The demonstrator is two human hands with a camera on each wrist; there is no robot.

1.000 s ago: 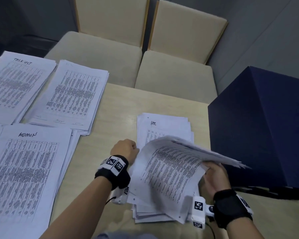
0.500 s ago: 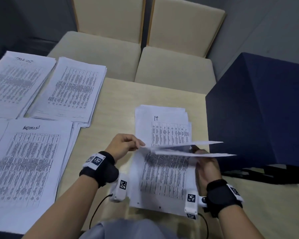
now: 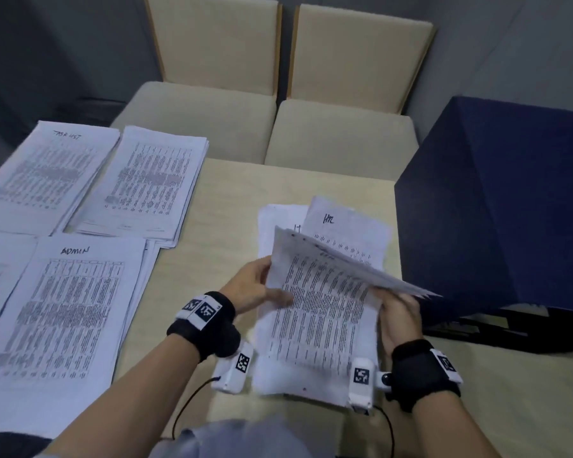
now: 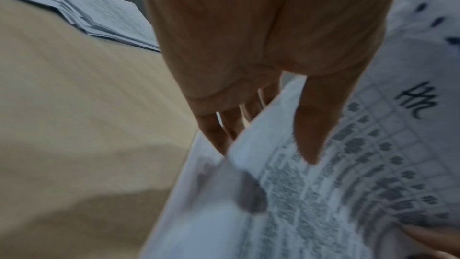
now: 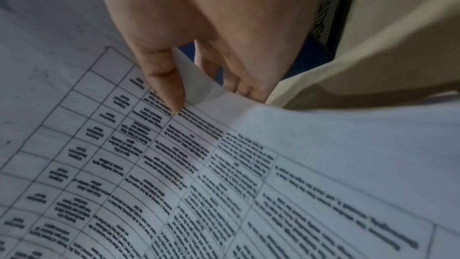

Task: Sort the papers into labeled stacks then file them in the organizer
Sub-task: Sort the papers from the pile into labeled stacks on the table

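Note:
Both hands hold a sheaf of printed papers (image 3: 318, 312) over the table's middle. My left hand (image 3: 262, 289) pinches its left edge, thumb (image 4: 313, 135) on top and fingers (image 4: 219, 135) beneath. At the right edge my right hand (image 3: 397, 309) pinches several lifted sheets (image 3: 361, 272), thumb (image 5: 166, 86) on the printed table. A sheet marked "HR" (image 3: 344, 226) shows behind the lifted pages, and its label (image 4: 418, 103) is also in the left wrist view. Under it lies a white stack (image 3: 278, 219) whose label is mostly hidden.
Three stacks lie at the left: "TASK LIST" (image 3: 47, 173), an unlabeled one (image 3: 153, 183) and "ADMIN" (image 3: 70, 309). A dark blue box (image 3: 497, 206) stands at the right over a black tray (image 3: 510, 328). Two beige chairs (image 3: 278, 127) stand beyond the table's far edge.
The lifted sheets, level and edge-on before, now tilt up toward me. An "HR" sheet covers the "IT" page. My left thumb has moved onto the printed page.

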